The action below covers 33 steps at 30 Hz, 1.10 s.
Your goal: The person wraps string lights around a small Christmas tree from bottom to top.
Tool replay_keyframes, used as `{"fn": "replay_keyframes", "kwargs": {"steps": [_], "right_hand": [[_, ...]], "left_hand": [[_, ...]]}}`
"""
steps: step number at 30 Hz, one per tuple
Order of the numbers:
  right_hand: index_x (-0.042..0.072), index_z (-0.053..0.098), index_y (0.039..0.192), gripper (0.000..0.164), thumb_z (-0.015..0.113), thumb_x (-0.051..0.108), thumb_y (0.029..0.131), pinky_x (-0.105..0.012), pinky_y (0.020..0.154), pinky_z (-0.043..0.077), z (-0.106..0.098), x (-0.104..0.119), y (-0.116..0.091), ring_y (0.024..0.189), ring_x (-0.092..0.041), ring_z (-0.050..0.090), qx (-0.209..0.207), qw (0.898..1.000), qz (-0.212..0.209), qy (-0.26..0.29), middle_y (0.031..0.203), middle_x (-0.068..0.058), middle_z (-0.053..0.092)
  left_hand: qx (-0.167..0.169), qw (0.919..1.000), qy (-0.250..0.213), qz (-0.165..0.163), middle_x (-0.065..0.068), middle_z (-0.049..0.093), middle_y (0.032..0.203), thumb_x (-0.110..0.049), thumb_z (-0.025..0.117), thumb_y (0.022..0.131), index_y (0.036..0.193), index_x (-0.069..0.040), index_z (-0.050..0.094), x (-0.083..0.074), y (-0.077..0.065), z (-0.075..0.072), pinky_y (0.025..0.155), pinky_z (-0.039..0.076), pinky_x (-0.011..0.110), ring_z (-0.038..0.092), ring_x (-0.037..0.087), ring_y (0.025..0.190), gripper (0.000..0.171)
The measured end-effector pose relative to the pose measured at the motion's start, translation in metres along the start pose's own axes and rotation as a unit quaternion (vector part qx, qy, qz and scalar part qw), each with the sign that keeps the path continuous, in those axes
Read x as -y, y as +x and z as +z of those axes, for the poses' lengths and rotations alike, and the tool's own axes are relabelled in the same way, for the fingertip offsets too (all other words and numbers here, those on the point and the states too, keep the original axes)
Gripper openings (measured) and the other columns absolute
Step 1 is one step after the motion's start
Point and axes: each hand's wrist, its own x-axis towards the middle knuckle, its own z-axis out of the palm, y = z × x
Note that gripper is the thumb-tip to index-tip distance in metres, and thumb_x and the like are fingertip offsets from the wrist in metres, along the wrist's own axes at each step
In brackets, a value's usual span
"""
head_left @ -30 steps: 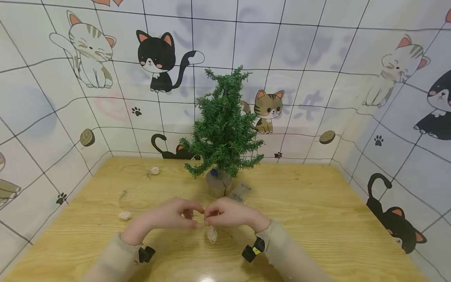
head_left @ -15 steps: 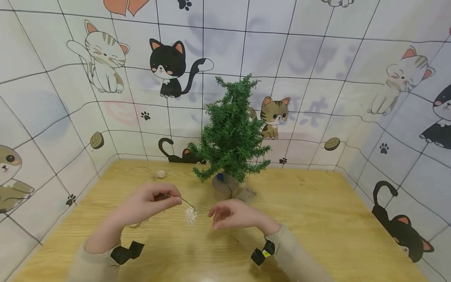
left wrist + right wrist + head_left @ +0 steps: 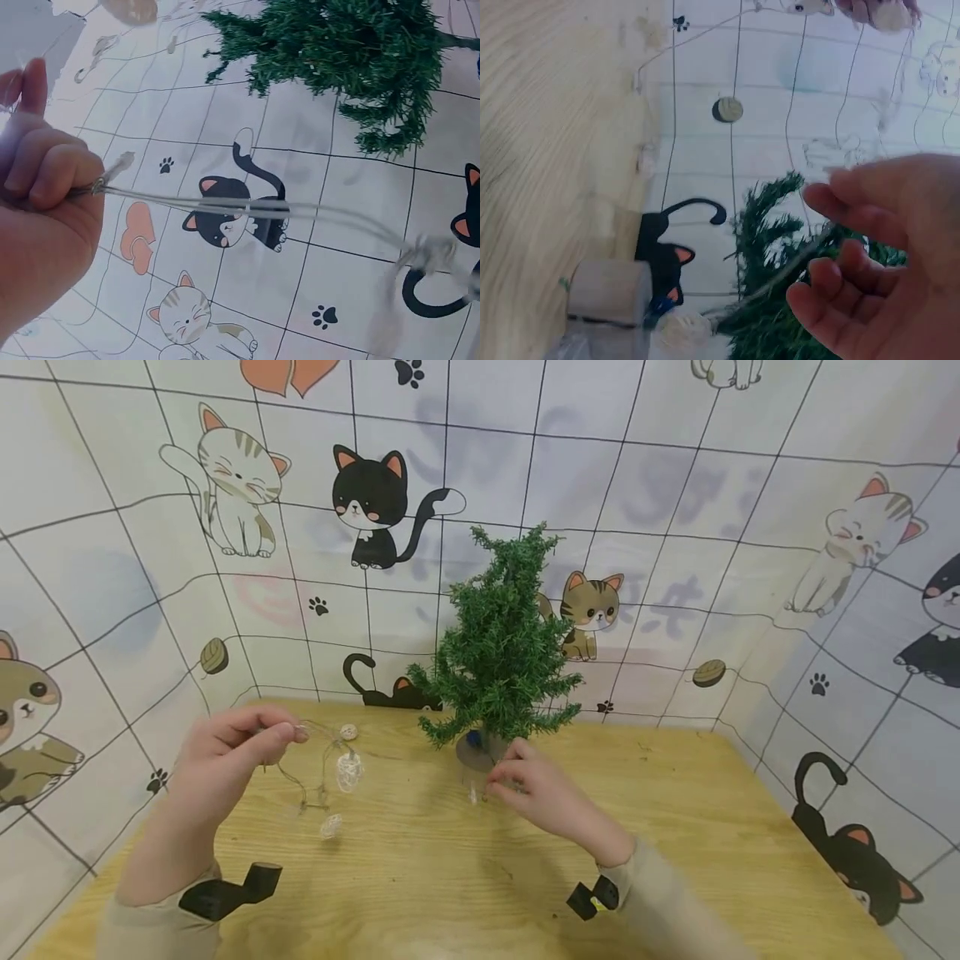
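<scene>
My left hand pinches a thin twine string between thumb and fingers, raised over the table's left side. White woven balls hang or lie along the string below it, with another woven ball nearer to me. My right hand is in front of the small artificial tree, by its round base. In the right wrist view, the string runs from between my curved thumb and fingers down to a blurred whitish ball beside the base.
The tree stands at the back of the wooden table, close to the wall sheet printed with cats. Something blue sits at the foot of its trunk.
My hands have parted from close together. The left moved left and up, drawing the string and its balls along; the right moved right and up toward the tree base.
</scene>
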Motion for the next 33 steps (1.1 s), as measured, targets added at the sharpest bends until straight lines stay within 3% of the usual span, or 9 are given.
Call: {"fn": "replay_keyframes", "kwargs": {"steps": [5,11,15,18,21,24,26,29,33], "right_hand": [[0.017,0.073,0.101,0.013,0.06,0.02,0.097,-0.027,0.052,0.044,-0.008,0.016,0.017,0.058,-0.008,0.05,-0.05,0.997,0.033,0.053,0.078,0.01,0.061],[0.016,0.062,0.127,0.033,0.062,0.027,0.096,-0.03,0.077,0.052,-0.003,0.028,0.041,0.094,-0.009,0.061,-0.045,0.993,0.051,0.095,0.114,0.007,0.064],[0.019,0.045,0.146,0.055,0.06,0.037,0.096,-0.032,0.077,0.049,0.007,0.035,0.06,0.079,-0.011,0.06,-0.012,0.995,0.057,0.081,0.141,-0.002,0.049],[0.021,0.033,0.152,0.064,0.057,0.044,0.097,-0.034,0.075,0.049,0.017,0.036,0.073,0.064,-0.012,0.057,0.018,0.998,0.052,0.038,0.151,-0.004,0.038],[0.02,0.028,0.154,0.066,0.053,0.046,0.098,-0.037,0.094,0.046,0.028,0.033,0.086,0.098,-0.017,0.064,0.03,0.999,0.043,-0.007,0.154,-0.005,0.033],[0.016,0.027,0.154,0.067,0.051,0.046,0.099,-0.041,0.107,0.035,0.038,0.029,0.098,0.133,-0.023,0.043,0.031,0.997,0.04,-0.059,0.154,-0.006,0.034],[0.014,0.032,0.152,0.064,0.05,0.046,0.099,-0.042,0.109,0.033,0.045,0.029,0.106,0.138,-0.023,0.036,0.034,0.992,0.037,-0.113,0.151,-0.007,0.039],[0.016,0.053,0.14,0.052,0.049,0.048,0.099,-0.047,0.105,0.036,0.055,0.032,0.116,0.124,-0.02,0.051,0.041,0.973,0.031,-0.223,0.134,-0.001,0.058],[0.025,0.073,0.098,0.033,0.046,0.045,0.101,-0.049,0.097,0.04,0.066,0.041,0.123,0.093,-0.015,0.054,0.034,0.937,0.021,-0.347,0.1,0.008,0.066]], "left_hand": [[-0.015,0.9921,-0.116,0.045,0.005,0.029,0.061,0.02,0.031,0.095,0.095,0.009,0.066,-0.003,0.004,-0.007,0.054,0.022,0.029,0.024,0.016,0.056,0.037],[-0.032,0.9834,-0.167,0.063,0.005,0.027,0.059,0.019,0.03,0.096,0.094,0.016,0.062,-0.003,0.006,-0.012,0.05,0.018,0.029,0.021,0.015,0.052,0.033],[-0.036,0.9838,-0.163,0.066,0.005,0.027,0.059,0.018,0.031,0.097,0.095,0.016,0.062,-0.004,0.005,-0.013,0.05,0.018,0.029,0.021,0.015,0.052,0.032],[-0.032,0.9834,-0.164,0.072,0.005,0.027,0.059,0.018,0.031,0.097,0.095,0.017,0.062,-0.004,0.005,-0.014,0.05,0.018,0.029,0.021,0.014,0.052,0.032],[-0.025,0.9828,-0.166,0.075,0.005,0.028,0.058,0.019,0.031,0.096,0.094,0.017,0.062,-0.003,0.006,-0.012,0.05,0.018,0.029,0.021,0.014,0.052,0.032],[-0.023,0.9839,-0.161,0.073,0.005,0.028,0.058,0.019,0.031,0.096,0.094,0.016,0.063,-0.001,0.007,-0.01,0.049,0.018,0.029,0.021,0.014,0.052,0.032],[-0.023,0.9857,-0.152,0.069,0.004,0.028,0.058,0.019,0.032,0.096,0.094,0.016,0.063,-0.001,0.007,-0.009,0.049,0.018,0.029,0.021,0.014,0.052,0.032],[-0.021,0.9889,-0.134,0.062,0.004,0.027,0.057,0.018,0.032,0.096,0.094,0.014,0.064,0.001,0.007,-0.007,0.049,0.019,0.029,0.021,0.015,0.051,0.032],[-0.021,0.9911,-0.119,0.055,0.004,0.028,0.058,0.018,0.032,0.096,0.094,0.014,0.064,0.001,0.007,-0.006,0.05,0.019,0.03,0.022,0.015,0.051,0.032]]}}
